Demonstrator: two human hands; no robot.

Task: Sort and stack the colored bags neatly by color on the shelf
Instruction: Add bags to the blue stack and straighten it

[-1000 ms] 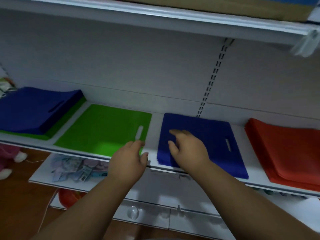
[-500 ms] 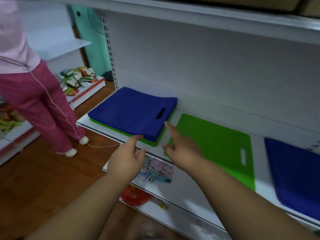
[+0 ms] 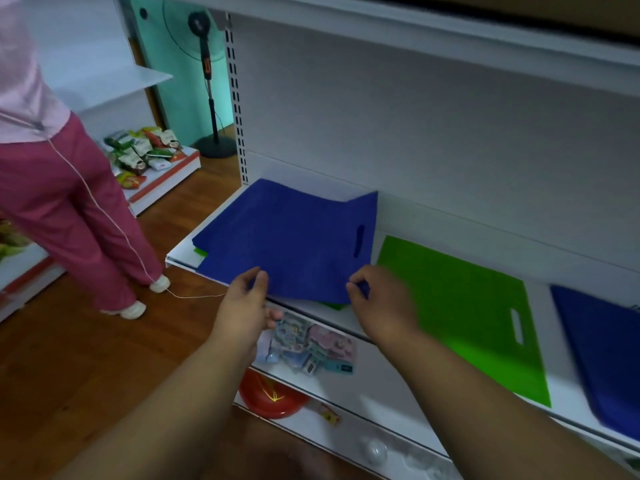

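At the left of the frame, a person in pink trousers [image 3: 65, 216] stood on the wooden floor beside a low display of packaged goods [image 3: 145, 152], with a standing fan [image 3: 207, 81] behind. None of these bore on the task.

At centre left, on the shelf [image 3: 180, 255], lay a mixed pile: a blue bag [image 3: 287, 237] on top, with green bags [image 3: 200, 251] showing at the left edge and again under the front right corner. The left hand [image 3: 242, 313] pinched the blue bag's front edge between thumb and fingers. The right hand [image 3: 377, 303] gripped the front right corner of the same bag, fingers curled; this hand was blurred, so the exact finger placement could not be confirmed. The bag's front edge appeared slightly raised off the pile.

At centre right, a green stack [image 3: 460, 317] lay flat on the same shelf, apart from the mixed pile. At the far right edge, a second blue stack [image 3: 602, 358] was partly cut off by the frame.

Assessment: sorting was partly done. Separate green and blue stacks existed, but the left pile held both colours. In my judgement, the blue bag in hand belonged on the far-right blue stack, and the green bags beneath on the green stack. The remaining count could not be determined.
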